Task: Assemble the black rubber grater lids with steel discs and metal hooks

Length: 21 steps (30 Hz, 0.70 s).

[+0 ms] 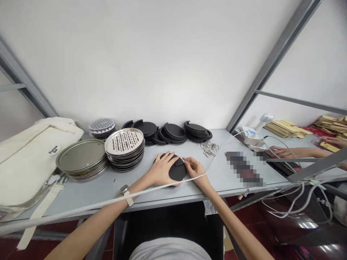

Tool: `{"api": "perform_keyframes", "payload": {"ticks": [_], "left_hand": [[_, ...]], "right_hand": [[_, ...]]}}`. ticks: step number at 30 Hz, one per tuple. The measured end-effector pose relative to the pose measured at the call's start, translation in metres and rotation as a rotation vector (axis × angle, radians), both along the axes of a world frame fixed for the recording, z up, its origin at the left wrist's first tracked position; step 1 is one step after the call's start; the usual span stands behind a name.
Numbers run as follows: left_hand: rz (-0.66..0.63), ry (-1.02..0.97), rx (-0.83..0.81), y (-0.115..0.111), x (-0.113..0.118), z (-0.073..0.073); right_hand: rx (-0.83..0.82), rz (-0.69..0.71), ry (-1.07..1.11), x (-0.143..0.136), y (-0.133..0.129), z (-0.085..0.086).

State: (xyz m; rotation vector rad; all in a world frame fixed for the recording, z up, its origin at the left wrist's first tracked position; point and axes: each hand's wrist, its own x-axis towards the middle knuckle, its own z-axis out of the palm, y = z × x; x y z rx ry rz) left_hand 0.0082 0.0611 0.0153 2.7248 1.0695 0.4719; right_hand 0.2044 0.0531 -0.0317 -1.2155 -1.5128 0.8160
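On grey tabletop [84, 193]: left hand [163, 170] spread wide on round black disc [180, 172], right hand [196, 171] pinching small silvery metal piece [183, 160]

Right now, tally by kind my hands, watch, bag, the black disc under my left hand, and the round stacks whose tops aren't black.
Left hand, right hand: 2
Watch: 1
Bag: 1
Black disc: 1
Grey-green stack, silver stack, patterned stack: 3
Total: 8
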Motion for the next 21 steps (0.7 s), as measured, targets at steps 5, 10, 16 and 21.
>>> {"api": "perform_keyframes", "payload": {"ticks": [5,10,16,21], "left_hand": [[0.003,-0.007,0.009,0.0001,0.0,-0.0019],[0.003,-0.018,0.014,0.0,-0.0005,-0.0019],[0.023,-0.039,0.019,-0.0021,0.001,0.0001],[0.045,-0.041,0.01,-0.003,0.0019,0.0021]], "right_hand": [[-0.008,-0.012,0.011,-0.0016,-0.0016,0.0028],[-0.002,-0.008,-0.015,-0.0007,-0.0006,0.0028],[0.001,-0.043,-0.064,0.0,-0.0013,0.0028],[0.001,-0.066,-0.064,-0.0033,-0.0063,0.0092]]}}
